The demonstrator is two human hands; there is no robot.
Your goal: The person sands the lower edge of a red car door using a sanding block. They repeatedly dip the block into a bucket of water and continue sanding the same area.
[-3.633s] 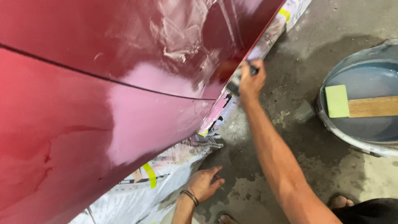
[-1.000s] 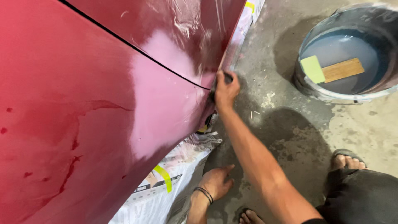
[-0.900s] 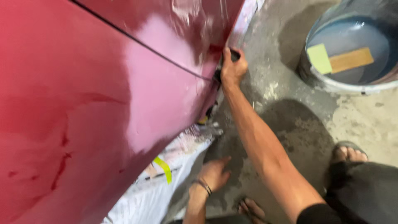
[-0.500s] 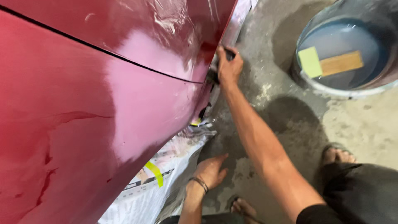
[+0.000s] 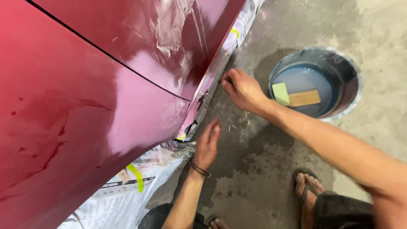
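My right hand (image 5: pixel 242 90), fingers curled narrow, touches the red car panel's (image 5: pixel 85 106) lower edge beside the bucket (image 5: pixel 345 76); whether it holds anything, I cannot tell. My left hand (image 5: pixel 207 144) rests open on the floor (image 5: pixel 254 169) below the panel.

Bare forearms, thin dark bracelet (image 5: pixel 199 169) on left wrist, dark shorts (image 5: pixel 339 210), open sandal (image 5: pixel 306 191) on foot

Bare floor (image 5: pixel 254 169) lies open between car panel (image 5: pixel 85 106) and bucket (image 5: pixel 352 80).
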